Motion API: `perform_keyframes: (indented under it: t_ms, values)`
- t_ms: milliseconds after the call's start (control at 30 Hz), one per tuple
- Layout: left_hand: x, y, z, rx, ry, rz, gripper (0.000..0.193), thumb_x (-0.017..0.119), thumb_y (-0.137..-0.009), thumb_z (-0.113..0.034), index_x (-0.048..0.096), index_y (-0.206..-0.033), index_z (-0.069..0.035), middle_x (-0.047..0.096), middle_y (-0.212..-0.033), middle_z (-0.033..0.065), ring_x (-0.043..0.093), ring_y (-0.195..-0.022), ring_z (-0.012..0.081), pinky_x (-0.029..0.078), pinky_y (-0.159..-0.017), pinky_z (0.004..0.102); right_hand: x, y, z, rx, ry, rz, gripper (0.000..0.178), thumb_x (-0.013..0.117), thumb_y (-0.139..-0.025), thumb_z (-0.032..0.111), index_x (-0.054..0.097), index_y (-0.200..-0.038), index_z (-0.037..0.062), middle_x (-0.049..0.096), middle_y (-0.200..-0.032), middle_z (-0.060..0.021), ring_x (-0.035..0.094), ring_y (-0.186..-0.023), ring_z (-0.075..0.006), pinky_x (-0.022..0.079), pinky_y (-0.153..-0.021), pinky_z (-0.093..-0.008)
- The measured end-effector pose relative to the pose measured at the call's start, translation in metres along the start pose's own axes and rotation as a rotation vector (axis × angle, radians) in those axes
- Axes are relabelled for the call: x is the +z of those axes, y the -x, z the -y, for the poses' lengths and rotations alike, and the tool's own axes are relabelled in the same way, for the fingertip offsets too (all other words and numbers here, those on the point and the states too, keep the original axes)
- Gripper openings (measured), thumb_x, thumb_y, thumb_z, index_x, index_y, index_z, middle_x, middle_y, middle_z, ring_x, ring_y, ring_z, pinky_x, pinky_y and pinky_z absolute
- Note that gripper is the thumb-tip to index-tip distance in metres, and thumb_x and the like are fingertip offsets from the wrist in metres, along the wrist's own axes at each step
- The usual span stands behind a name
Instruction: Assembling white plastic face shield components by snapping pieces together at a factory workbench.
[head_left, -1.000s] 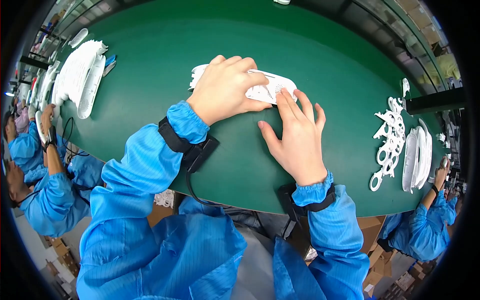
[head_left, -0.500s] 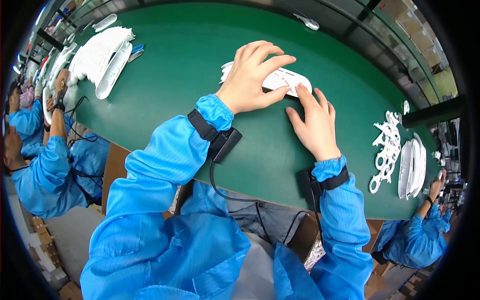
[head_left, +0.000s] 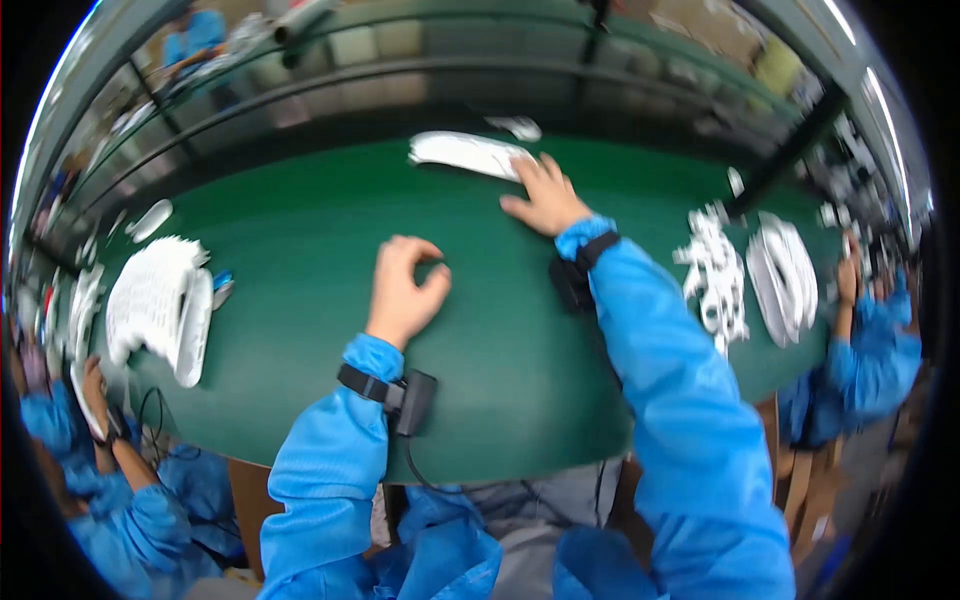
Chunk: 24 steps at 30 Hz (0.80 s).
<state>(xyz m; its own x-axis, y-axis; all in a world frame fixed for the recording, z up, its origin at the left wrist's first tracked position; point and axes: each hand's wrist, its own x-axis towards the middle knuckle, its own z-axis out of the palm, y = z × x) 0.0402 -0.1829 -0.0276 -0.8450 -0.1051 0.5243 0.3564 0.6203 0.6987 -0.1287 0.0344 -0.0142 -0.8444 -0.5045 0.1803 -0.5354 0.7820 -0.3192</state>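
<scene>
A long white plastic shell (head_left: 465,152) lies toward the far side of the green table. At its right end, the fingertips of my right hand (head_left: 552,198) touch or hover just over it; motion blur hides which. That hand's fingers are stretched out, with the thumb apart. Nearer to me and to the left, my left hand (head_left: 403,292) is over the table, away from the shell. Its fingers are loosely curled and a gap shows between thumb and forefinger, with nothing visible in it.
On the left stands a row of stacked white shells (head_left: 150,300), beside a small blue item (head_left: 222,284). At right are a heap of white ringed parts (head_left: 715,275) and more long white shells (head_left: 782,278). A dark post (head_left: 790,150) rises behind them. Co-workers in blue sit at both sides.
My left hand has left the white shell and come back toward me. The shell now lies farther off, my right hand still at its right end. The view has tilted up.
</scene>
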Motion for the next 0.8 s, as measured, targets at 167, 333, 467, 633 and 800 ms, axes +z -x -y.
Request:
perform_keyframes:
  t_ms: [167,333,467,633,800]
  values:
    - [-0.020,-0.001,0.003,-0.104,-0.076,-0.019,0.019,0.064,-0.075,-0.013,0.061,-0.092,-0.004,0.054,-0.096,0.0116,0.048,-0.098,0.0290,0.040,-0.088,0.0376,-0.041,0.040,-0.055,-0.090,0.024,-0.366,0.063,0.071,-0.077,0.029,0.049,-0.132,0.0090,0.054,-0.126,-0.0211,0.046,-0.120,-0.0401,0.038,-0.101,-0.0492]
    - [-0.007,-0.006,0.008,-0.060,0.146,-0.052,0.023,0.064,-0.074,-0.017,0.064,-0.095,-0.008,0.056,-0.100,0.0114,0.047,-0.101,0.0298,0.038,-0.092,0.0383,-0.112,0.156,-0.171,0.246,0.235,-0.271,0.058,0.073,-0.073,0.029,0.058,-0.123,0.0049,0.060,-0.118,-0.0219,0.053,-0.113,-0.0391,0.039,-0.099,-0.0469]
    - [-0.009,0.002,0.020,-0.072,0.156,-0.079,0.023,0.063,-0.074,-0.016,0.065,-0.096,-0.008,0.057,-0.099,0.0109,0.049,-0.101,0.0272,0.040,-0.090,0.0366,-0.103,0.185,-0.214,0.420,0.237,-0.055,0.053,0.069,-0.078,0.025,0.058,-0.128,0.0095,0.059,-0.125,-0.0163,0.045,-0.125,-0.0393,0.032,-0.108,-0.0433]
    - [-0.011,0.003,0.016,-0.113,0.159,-0.135,0.021,0.062,-0.076,-0.014,0.063,-0.095,-0.004,0.056,-0.095,0.0095,0.053,-0.094,0.0222,0.045,-0.081,0.0332,-0.094,0.169,-0.195,0.384,0.222,-0.095,0.033,0.060,-0.089,0.020,0.062,-0.121,0.0118,0.061,-0.122,-0.0138,0.049,-0.122,-0.0321,0.035,-0.105,-0.0432]
    - [-0.021,0.000,0.011,-0.241,0.575,-0.006,0.021,0.057,-0.081,-0.015,0.061,-0.096,-0.001,0.058,-0.088,0.0048,0.054,-0.086,0.0135,0.044,-0.078,0.0279,-0.103,0.125,-0.148,0.216,0.110,-0.090,0.029,0.050,-0.099,0.028,0.064,-0.111,0.0046,0.063,-0.083,-0.0080,0.059,-0.076,-0.0199,0.045,-0.069,-0.0291]
